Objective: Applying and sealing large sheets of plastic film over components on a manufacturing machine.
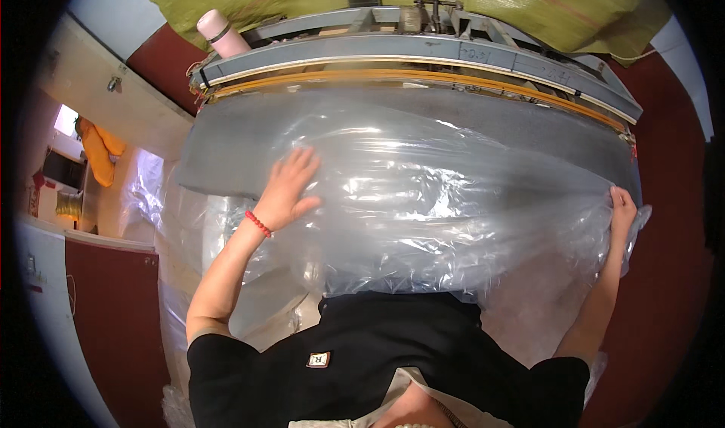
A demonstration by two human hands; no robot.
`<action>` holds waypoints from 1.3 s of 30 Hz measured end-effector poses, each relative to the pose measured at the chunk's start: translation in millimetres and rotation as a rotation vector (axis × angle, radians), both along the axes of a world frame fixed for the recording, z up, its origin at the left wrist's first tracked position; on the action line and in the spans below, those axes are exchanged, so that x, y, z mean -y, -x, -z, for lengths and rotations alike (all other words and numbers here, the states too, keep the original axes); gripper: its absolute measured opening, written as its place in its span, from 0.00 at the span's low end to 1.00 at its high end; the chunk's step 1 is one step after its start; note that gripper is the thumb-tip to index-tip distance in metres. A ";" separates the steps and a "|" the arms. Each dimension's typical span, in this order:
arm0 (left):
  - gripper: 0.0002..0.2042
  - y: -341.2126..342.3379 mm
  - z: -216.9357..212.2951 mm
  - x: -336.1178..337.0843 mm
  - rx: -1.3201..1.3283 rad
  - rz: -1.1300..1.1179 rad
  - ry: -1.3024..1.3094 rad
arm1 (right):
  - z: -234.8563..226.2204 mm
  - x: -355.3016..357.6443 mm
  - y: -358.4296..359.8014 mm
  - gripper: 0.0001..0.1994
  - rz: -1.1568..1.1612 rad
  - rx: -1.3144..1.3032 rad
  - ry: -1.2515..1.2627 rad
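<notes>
Head view: left fingers spread, right fingers pinch film over grey bench near red wall.

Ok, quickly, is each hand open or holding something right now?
Left hand: open, over the clear plastic sheet; contact is hard to tell.
Right hand: closed, holding the sheet near its right end.

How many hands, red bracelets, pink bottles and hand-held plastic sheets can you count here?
Hands: 2 (left hand, right hand)
Red bracelet: 1
Pink bottle: 1
Hand-held plastic sheet: 1
Total: 5
</notes>
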State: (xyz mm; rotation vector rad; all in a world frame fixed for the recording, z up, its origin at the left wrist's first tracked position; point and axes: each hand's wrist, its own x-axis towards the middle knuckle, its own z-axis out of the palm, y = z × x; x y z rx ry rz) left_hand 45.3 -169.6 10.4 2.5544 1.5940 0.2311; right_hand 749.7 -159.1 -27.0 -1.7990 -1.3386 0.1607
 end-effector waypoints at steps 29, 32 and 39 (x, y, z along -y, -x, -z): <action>0.08 29.1 50.3 -183.5 0.998 -0.848 -0.484 | 28.3 -110.7 9.7 0.09 0.079 -0.255 -0.251; 0.10 45.1 51.4 -201.7 0.866 -0.840 -0.674 | 37.8 -157.5 35.6 0.09 0.099 -0.270 -0.334; 0.08 80.3 68.2 -222.2 1.146 -0.808 -0.583 | 32.3 -196.6 67.4 0.10 0.128 -0.338 -0.386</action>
